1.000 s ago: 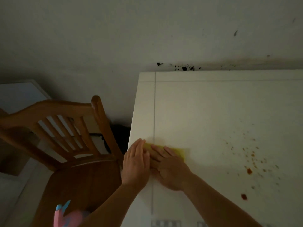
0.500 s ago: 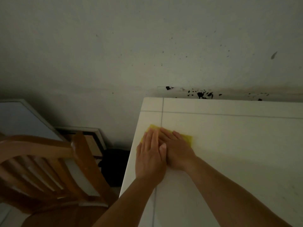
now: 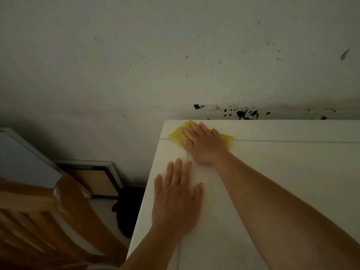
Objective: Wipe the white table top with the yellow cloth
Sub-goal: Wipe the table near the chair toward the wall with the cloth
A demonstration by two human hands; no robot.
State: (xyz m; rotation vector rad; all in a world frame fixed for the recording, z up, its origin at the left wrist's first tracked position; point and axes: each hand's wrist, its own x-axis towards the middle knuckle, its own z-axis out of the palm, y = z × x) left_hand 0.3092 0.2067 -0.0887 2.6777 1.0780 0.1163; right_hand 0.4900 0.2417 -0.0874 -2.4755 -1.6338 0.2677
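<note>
1. yellow cloth [image 3: 176, 135], folded into a flat, thick rectangle, lying at the far left corner of the white table [image 3: 282, 172], close to the back edge by the wall [image 3: 136, 65].
2. cloth set askew to the table edges, one corner poking toward the wall, bright yellow showing on both sides of the hand pressing it.
3. right hand [image 3: 204, 145] laid palm-down on the cloth, fingers [image 3: 194, 127] straight and slightly spread, pressing flat rather than curled round it; middle of the cloth hidden under the palm.
4. left hand [image 3: 177, 199] flat on bare table nearer the body, fingers extended and lightly fanned, thumb out to the right, holding nothing, clear of the cloth.
5. thin seam lines crossing the table top, one running right from the cloth, one running toward the body between the hands.
6. black splatter [image 3: 243, 114] on the wall just above the back edge, finer specks higher up.
7. wooden chair [image 3: 64, 211] at lower left, beside the table; framed panels leaning on the wall behind it.
8. against half a second ago: cloth pushed farther up, from mid-left edge to the back corner; left hand off the cloth and left behind, no longer side by side with the right.
9. against a second ago: red-brown spots on the right of the table out of view.
</note>
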